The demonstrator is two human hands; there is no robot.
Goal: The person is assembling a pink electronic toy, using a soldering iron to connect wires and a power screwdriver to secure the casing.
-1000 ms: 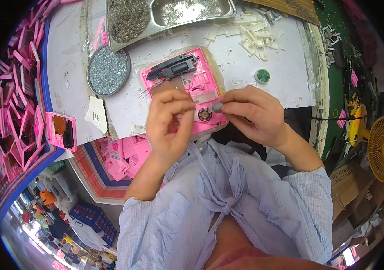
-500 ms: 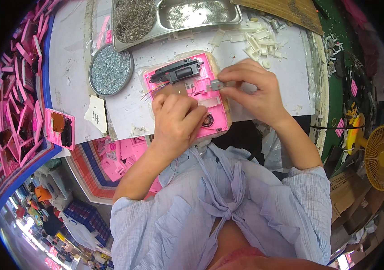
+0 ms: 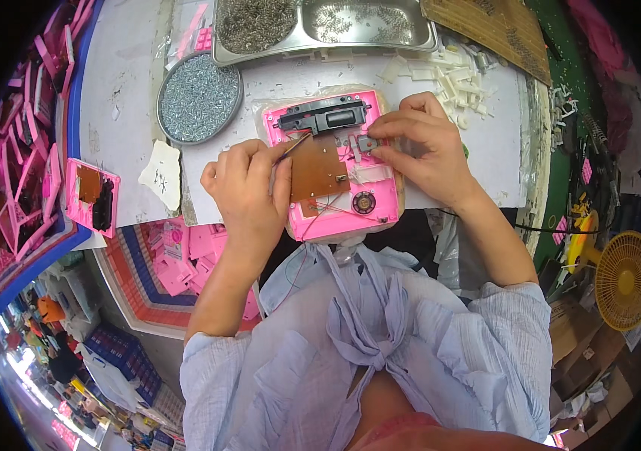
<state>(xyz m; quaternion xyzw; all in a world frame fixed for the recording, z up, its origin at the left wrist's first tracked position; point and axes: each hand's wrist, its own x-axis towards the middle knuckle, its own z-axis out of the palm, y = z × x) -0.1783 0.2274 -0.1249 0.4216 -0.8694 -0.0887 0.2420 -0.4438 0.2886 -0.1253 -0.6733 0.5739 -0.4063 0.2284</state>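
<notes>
A pink plastic toy housing [image 3: 388, 201] lies open on a padded block in front of me. Inside it are a black plastic mechanism [image 3: 320, 116], a brown circuit board [image 3: 317, 169], a round speaker [image 3: 363, 202] and thin wires. My right hand [image 3: 433, 154] pinches a small grey block [image 3: 366, 143], which looks like a little motor, at the housing's right side. Over the housing's left edge, my left hand [image 3: 249, 184] closes thumb and fingers on a thin bundle of wires [image 3: 296, 145] that reaches toward the board's upper left corner.
A round tray of screws [image 3: 200, 98] stands to the left, near a torn white scrap [image 3: 161, 177]. Behind are a metal tray [image 3: 328, 49] of small parts and loose white plastic pieces [image 3: 459, 83]. Pink housings [image 3: 31, 173] pile up at far left; a yellow fan [image 3: 625, 279] is at right.
My left hand has moved left off the board, uncovering it, the speaker and red wires. The right hand still holds the grey block at the housing. The whole view has shifted slightly.
</notes>
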